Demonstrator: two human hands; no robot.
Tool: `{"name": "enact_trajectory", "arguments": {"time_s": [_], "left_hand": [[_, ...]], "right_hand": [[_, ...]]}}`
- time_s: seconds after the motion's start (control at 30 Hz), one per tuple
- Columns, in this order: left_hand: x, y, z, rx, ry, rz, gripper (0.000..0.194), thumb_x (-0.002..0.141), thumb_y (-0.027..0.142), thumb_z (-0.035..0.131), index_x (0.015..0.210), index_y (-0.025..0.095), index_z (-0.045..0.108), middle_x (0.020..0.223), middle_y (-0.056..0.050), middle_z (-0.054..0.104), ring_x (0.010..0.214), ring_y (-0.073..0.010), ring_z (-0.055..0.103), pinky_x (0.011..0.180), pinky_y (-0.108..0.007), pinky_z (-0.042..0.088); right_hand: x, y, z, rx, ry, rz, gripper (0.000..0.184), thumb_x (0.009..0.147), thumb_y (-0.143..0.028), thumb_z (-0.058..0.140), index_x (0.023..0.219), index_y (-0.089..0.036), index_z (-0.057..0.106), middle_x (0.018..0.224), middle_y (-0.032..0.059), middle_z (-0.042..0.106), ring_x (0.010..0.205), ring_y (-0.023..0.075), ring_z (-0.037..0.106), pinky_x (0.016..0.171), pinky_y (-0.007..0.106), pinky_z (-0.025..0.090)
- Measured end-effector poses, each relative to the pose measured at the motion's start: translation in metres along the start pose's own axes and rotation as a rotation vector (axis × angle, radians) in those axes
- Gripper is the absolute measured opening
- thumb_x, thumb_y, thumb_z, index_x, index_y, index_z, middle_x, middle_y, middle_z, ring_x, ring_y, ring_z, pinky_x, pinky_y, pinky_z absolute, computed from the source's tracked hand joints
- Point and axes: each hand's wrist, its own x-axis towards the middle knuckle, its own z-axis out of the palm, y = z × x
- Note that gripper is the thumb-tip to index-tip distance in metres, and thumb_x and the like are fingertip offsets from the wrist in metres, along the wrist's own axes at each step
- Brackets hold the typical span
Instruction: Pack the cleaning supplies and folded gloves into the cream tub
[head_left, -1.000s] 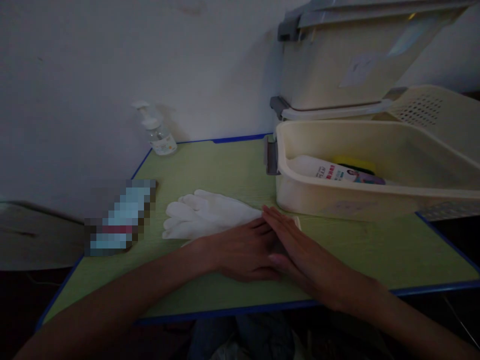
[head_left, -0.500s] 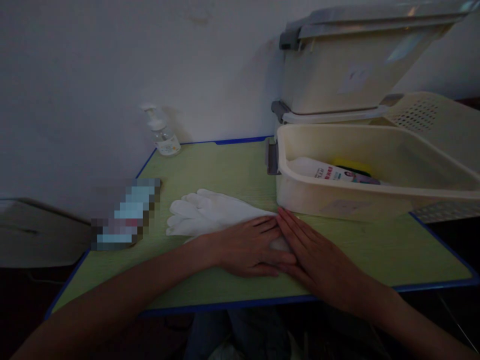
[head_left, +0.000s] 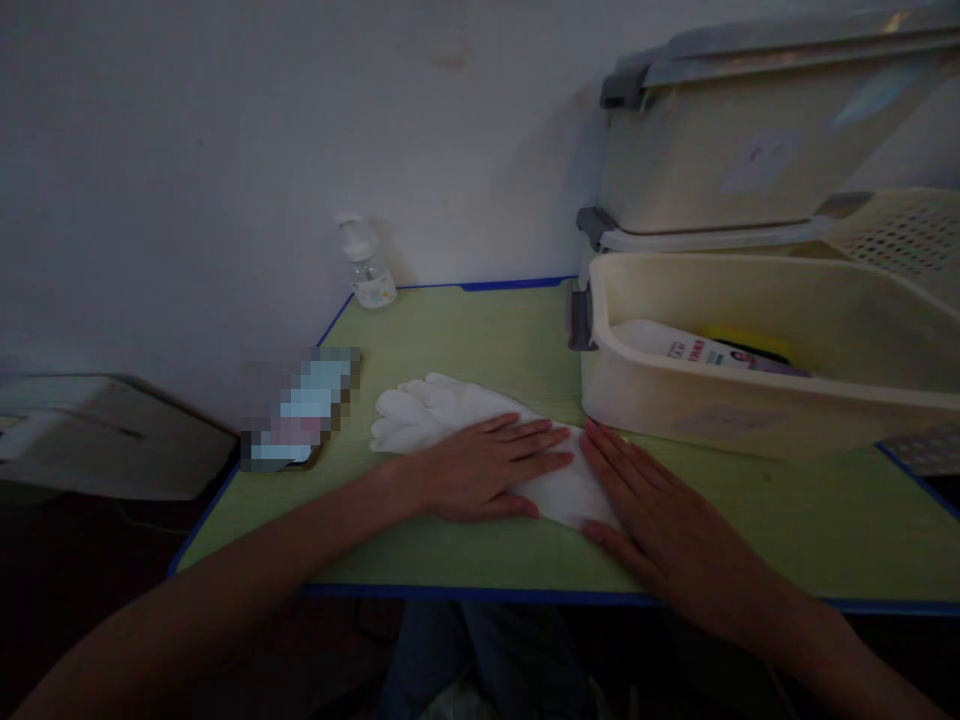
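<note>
Head view, dim light. White gloves (head_left: pixel 442 410) lie flat on the green table (head_left: pixel 480 335), center, near the front edge; finger ends point left, cuff end right. Look layered, can't confirm count.

Left hand (head_left: pixel 484 470): palm down on the middle of the gloves, fingers extended and slightly spread, nothing gripped. Right hand (head_left: pixel 660 515): palm down at the cuff end, fingers straight and close together, thumb apart, fingertips touching the fabric, no grasp. Hands are just beside each other, not overlapping.

Left side: phone (head_left: pixel 307 410) lying on the table, screen pixelated, unreadable. Far left: clear pump bottle (head_left: pixel 373 285), upright, white top, pale label with small colored marks, text too small to read.

Right side: open cream bin (head_left: pixel 697 410), gray latch on its left end, faint label on the near wall, illegible. Inside: white bottle (head_left: pixel 667 343) lying on its side, dark and red characters plus a small figure print, brand not readable. Yellow-and-black sponge (head_left: pixel 750 345) just behind it. Behind the open bin: lidded bin (head_left: pixel 697 170), gray latches, paper label with unreadable marks. Perforated basket (head_left: pixel 900 240) at far right.
</note>
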Motion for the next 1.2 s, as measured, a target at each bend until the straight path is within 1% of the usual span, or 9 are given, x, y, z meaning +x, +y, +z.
{"name": "enact_trajectory", "arguments": {"time_s": [0.33,0.43,0.53,0.63,0.7,0.77,0.83,0.97,1.2], "left_hand": [[-0.022,-0.017,-0.003,0.000,-0.038,-0.093,0.062,0.094,0.049,0.030,0.145,0.017,0.019,0.154,-0.009,0.016,0.143,-0.0185,0.010,0.115,-0.038,0.008],[-0.022,-0.020,-0.007,-0.090,-0.053,-0.095,0.059,0.095,0.045,0.033,0.145,0.018,0.020,0.154,-0.008,0.015,0.143,-0.0170,0.008,0.115,-0.039,0.006],[-0.022,-0.026,-0.011,-0.277,-0.031,-0.095,0.051,0.095,0.036,0.037,0.142,0.018,0.029,0.153,-0.007,0.019,0.142,-0.0161,0.011,0.115,-0.040,0.008],[-0.025,-0.036,-0.018,-0.513,0.077,-0.158,0.039,0.093,0.027,0.041,0.131,0.018,0.046,0.144,-0.009,0.041,0.135,-0.0168,0.034,0.110,-0.037,0.027],[-0.032,-0.047,-0.027,-0.584,0.225,-0.309,0.031,0.089,0.026,0.046,0.116,0.015,0.058,0.126,-0.011,0.060,0.115,-0.0178,0.055,0.098,-0.034,0.041],[-0.040,-0.059,-0.039,-0.534,0.399,-0.512,0.023,0.085,0.024,0.051,0.100,0.012,0.064,0.104,-0.010,0.068,0.091,-0.0167,0.064,0.084,-0.031,0.049],[-0.048,-0.071,-0.053,-0.421,0.489,-0.684,0.018,0.080,0.021,0.053,0.088,0.012,0.065,0.091,-0.008,0.069,0.078,-0.0154,0.063,0.074,-0.028,0.050],[-0.059,-0.088,-0.065,-0.298,0.378,-0.831,0.013,0.073,0.021,0.057,0.075,0.012,0.065,0.074,-0.005,0.068,0.068,-0.0154,0.061,0.066,-0.026,0.047],[-0.070,-0.092,-0.036,-0.296,0.259,-0.898,0.019,0.074,0.030,0.056,0.076,0.014,0.064,0.073,-0.005,0.066,0.066,-0.0150,0.059,0.063,-0.025,0.043]], "right_hand": [[0.001,0.002,-0.003,0.069,-0.063,0.003,0.051,0.094,-0.042,0.034,0.141,-0.021,0.035,0.150,0.0149,0.026,0.137,0.0273,0.022,0.105,0.048,0.034],[0.002,0.002,-0.003,0.087,-0.065,0.007,0.051,0.094,-0.041,0.035,0.142,-0.024,0.034,0.152,0.0125,0.020,0.137,0.0269,0.022,0.106,0.047,0.033],[0.002,0.002,-0.002,0.079,-0.056,0.008,0.050,0.094,-0.043,0.035,0.141,-0.023,0.037,0.150,0.0137,0.024,0.137,0.0275,0.024,0.104,0.048,0.035],[0.000,0.003,0.000,0.062,-0.044,0.013,0.051,0.094,-0.044,0.036,0.141,-0.025,0.037,0.150,0.0138,0.026,0.135,0.0281,0.027,0.103,0.049,0.037],[-0.002,0.003,0.003,0.060,-0.021,0.015,0.052,0.093,-0.044,0.038,0.142,-0.027,0.033,0.152,0.0115,0.021,0.135,0.0279,0.029,0.103,0.048,0.038],[-0.004,0.004,0.006,0.058,0.005,0.010,0.055,0.092,-0.044,0.039,0.144,-0.029,0.028,0.153,0.0086,0.016,0.135,0.0276,0.029,0.104,0.048,0.037],[-0.005,0.005,0.008,0.043,0.019,0.005,0.057,0.092,-0.045,0.040,0.145,-0.030,0.025,0.153,0.0070,0.015,0.134,0.0280,0.030,0.103,0.048,0.039],[-0.003,0.004,0.007,0.011,0.035,0.004,0.060,0.090,-0.047,0.041,0.145,-0.030,0.023,0.152,0.0070,0.022,0.131,0.0296,0.037,0.097,0.050,0.045],[-0.006,0.004,0.008,-0.042,0.046,-0.014,0.063,0.088,-0.048,0.042,0.145,-0.029,0.024,0.149,0.0073,0.029,0.126,0.0317,0.044,0.089,0.051,0.052]]}}
